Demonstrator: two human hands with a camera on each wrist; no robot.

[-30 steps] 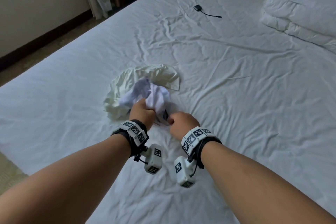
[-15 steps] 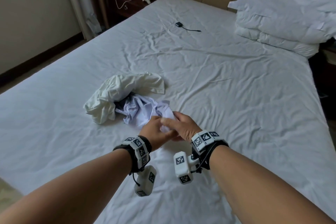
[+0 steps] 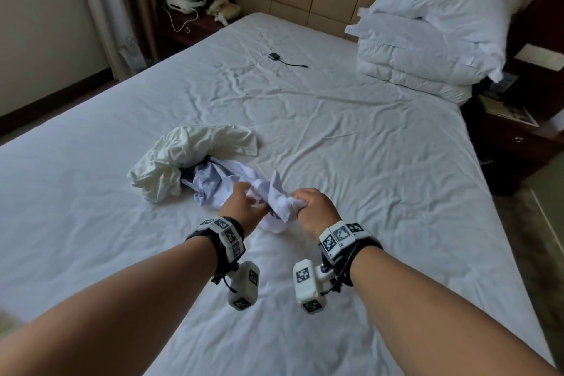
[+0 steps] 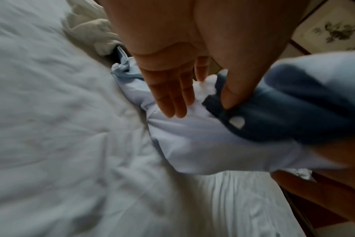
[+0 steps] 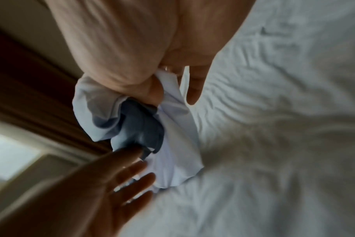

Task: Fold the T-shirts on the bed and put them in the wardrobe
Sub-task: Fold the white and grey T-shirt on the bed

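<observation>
Pale-blue cotton: the pale-blue T-shirt (image 3: pixel 232 183) lay bunched on the bed (image 3: pixel 351 137), its near end lifted off the sheet between both hands, its far end touching the cream T-shirt (image 3: pixel 189 156).
Right hand: the right hand (image 3: pixel 316 207) had its grip curled tight round a wad of the blue fabric, thumb pinching near the dark collar (image 5: pixel 144 126).
Left hand: the left hand (image 3: pixel 244 210) had its fingers (image 4: pixel 172 97) straight and spread over the cloth, while the thumb pressed on the dark collar; it seemed to be feeling for an edge, not clamping.
Cream T-shirt: crumpled in a heap just beyond the blue one, unfolded.
Tangle risk: because the two shirts touched, lifting the blue one could have dragged the cream one along or off toward the bed's edge.
Fold risk: the right hand held a wad, not a seam or shoulder, so shaking the shirt out could have left it twisted or inside out, and the fold crooked.
Slip risk: with the left hand flat, a sharp pull could have slid the collar out from under the thumb.
Wardrobe: not in view in any picture.
Stray item: a small black device with cable (image 3: pixel 274 56) lay well apart, up the bed.
</observation>
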